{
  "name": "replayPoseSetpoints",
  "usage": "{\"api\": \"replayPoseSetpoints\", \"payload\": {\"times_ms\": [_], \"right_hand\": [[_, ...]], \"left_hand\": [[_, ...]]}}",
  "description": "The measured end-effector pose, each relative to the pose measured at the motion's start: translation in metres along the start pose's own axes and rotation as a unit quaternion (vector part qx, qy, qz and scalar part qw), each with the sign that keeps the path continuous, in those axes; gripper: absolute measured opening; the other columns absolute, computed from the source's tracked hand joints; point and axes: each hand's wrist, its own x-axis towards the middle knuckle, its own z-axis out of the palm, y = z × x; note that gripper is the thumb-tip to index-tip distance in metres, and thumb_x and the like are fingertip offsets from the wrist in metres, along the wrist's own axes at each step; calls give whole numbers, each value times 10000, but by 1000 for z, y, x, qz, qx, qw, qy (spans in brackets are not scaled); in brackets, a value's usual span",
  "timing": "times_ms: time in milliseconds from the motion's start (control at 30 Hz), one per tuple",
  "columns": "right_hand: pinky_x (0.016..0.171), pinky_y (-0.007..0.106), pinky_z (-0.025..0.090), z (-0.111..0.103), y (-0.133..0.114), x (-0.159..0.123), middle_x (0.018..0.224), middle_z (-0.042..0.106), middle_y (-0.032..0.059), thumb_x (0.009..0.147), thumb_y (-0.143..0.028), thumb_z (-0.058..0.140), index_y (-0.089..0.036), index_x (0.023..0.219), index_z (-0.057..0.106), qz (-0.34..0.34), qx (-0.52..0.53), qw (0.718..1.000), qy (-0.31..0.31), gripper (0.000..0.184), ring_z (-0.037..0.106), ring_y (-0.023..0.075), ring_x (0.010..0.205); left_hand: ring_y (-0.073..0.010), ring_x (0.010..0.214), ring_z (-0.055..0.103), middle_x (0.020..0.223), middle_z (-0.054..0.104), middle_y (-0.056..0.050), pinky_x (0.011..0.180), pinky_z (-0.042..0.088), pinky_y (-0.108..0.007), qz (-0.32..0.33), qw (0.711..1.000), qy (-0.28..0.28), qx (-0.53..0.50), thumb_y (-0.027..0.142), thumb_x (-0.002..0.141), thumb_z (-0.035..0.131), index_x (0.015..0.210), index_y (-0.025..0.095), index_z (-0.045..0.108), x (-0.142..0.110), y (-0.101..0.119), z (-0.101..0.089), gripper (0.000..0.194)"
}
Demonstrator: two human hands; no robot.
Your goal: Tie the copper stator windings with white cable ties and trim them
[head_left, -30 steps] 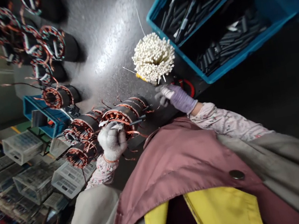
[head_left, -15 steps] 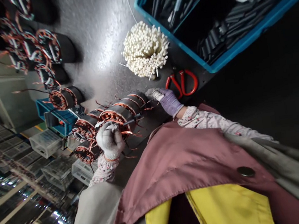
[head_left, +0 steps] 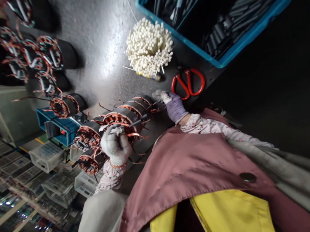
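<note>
My left hand (head_left: 115,144), in a white glove, is closed at the copper-wound face of a stator (head_left: 115,118). Its fingers pinch a wire lead there, though the fingertips are partly hidden. A dark sleeve (head_left: 138,121) covers part of this lead, which runs rightward across the stators. At their right end my right hand (head_left: 173,105), in a purple and white glove, has its fingers pressed together on the lead's thin dark end. More stators (head_left: 87,137) with loose copper ends lie to the left of my left hand.
Red-handled scissors (head_left: 187,84) lie right of my right hand. Beyond stands a bundle of thin white sticks or tubes (head_left: 149,47). A blue bin (head_left: 219,62) holds dark tubes at upper right. Several stators (head_left: 67,53) stand at upper left, above a blue crate (head_left: 58,125).
The view has shifted slightly. A thin dark line now shows between the sleeve and my right fingers. My left hand stays at the stator face.
</note>
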Motion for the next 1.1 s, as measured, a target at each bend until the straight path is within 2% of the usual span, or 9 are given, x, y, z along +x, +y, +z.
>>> {"api": "replayPoseSetpoints", "payload": {"times_ms": [133,300,433,500,633,767,900,1000,1100], "right_hand": [[1031,362,508,4,1,-1,1055,745,66,888,-591,510,-197,929,695,-39,-51,998,-7,437,678,185,1057],[1031,352,493,-2,-5,-7,1048,738,79,853,-621,533,-189,909,723,-110,-143,982,-50,475,669,197,1045],[1050,351,474,-12,-14,-4,1096,728,70,888,-606,485,-208,967,723,-136,-159,978,13,470,655,191,1071],[1033,358,488,-11,-11,-2,1069,734,78,871,-626,492,-200,932,722,-132,-146,980,18,487,665,198,1043],[991,391,520,-4,0,-4,974,748,85,815,-661,546,-189,845,715,-95,-113,989,-17,502,690,210,963],[1014,406,510,-6,-3,-4,976,749,82,844,-653,523,-202,903,714,-80,-74,994,13,493,688,211,999],[1014,389,513,-5,-7,-5,1003,747,74,853,-667,504,-207,921,709,-56,-90,994,3,508,683,202,1019],[1016,387,510,-1,-1,-6,1004,746,76,862,-658,479,-199,914,710,-71,-109,991,-5,517,683,197,1013],[1049,393,483,-4,6,-7,1040,743,70,852,-607,517,-203,906,723,-107,-172,978,-58,456,668,204,1047]], "left_hand": [[-200,804,697,795,685,-56,747,539,-324,2,999,13,-41,185,850,549,805,200,557,1,2,3,48],[-194,806,694,800,677,-58,752,540,-326,-24,999,11,-25,237,863,533,792,205,542,0,1,5,79],[-185,805,691,807,678,-53,744,540,-310,-7,999,6,-36,223,850,536,802,204,539,0,2,6,51],[-187,805,696,804,681,-54,739,548,-308,-13,999,11,-28,226,848,537,794,204,542,1,4,6,58],[-194,809,705,802,683,-58,744,560,-312,-33,999,9,-23,253,856,545,780,201,556,2,6,7,92],[-185,813,703,825,689,-56,730,549,-293,2,999,27,-41,208,850,569,812,202,561,1,6,7,39],[-189,808,698,878,701,-72,718,541,-301,-10,999,21,-38,234,856,572,839,199,587,-1,4,6,42],[-187,810,697,893,707,-74,716,536,-299,-2,999,17,-40,235,860,578,846,201,594,-2,1,7,41],[-186,819,699,895,712,-73,734,536,-301,9,998,21,-52,208,855,580,852,199,591,0,1,10,15]]}}
